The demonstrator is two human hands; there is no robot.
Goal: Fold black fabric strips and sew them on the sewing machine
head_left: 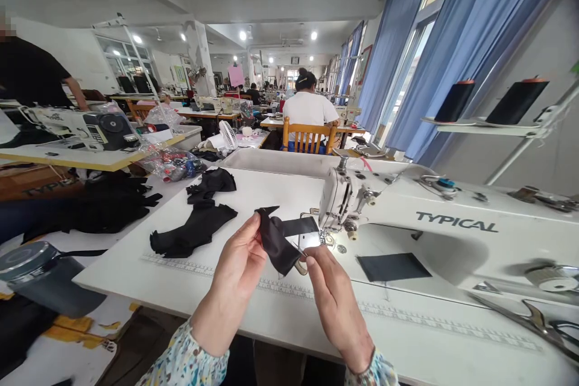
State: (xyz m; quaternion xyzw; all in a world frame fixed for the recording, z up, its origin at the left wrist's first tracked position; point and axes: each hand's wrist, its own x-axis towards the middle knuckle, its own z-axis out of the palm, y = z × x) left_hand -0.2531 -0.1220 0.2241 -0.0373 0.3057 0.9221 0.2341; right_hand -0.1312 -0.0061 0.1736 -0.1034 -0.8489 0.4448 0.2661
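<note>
Black fabric piece [281, 251]: held up in front of the sewing machine's needle area, above the white table [275, 319], folded over on itself, with a narrow flap reaching toward the presser foot.
Left hand [239, 265]: thumb and fingers closed on the fabric's left edge, palm partly turned up.
Right hand [337, 301]: thumb and forefinger pinched together around a slim item [304, 253] at the fabric's lower right edge; too small to tell what it is.
Machine brand: "TYPICAL" in dark capitals on the white arm of the sewing machine [452, 208].
Carton marking: "TYPICAL", dimmer, on the brown cardboard box [18, 184] at left.
Table-edge scale: printed ruler [407, 313] running beneath both hands, its figures too small to read.
Machine bed: dark fabric rectangle [393, 266] lying flat, right of the needle.
Left of the hands: more black cut pieces [194, 229] on the tabletop.
Far right: metal scissors [520, 316].
</note>
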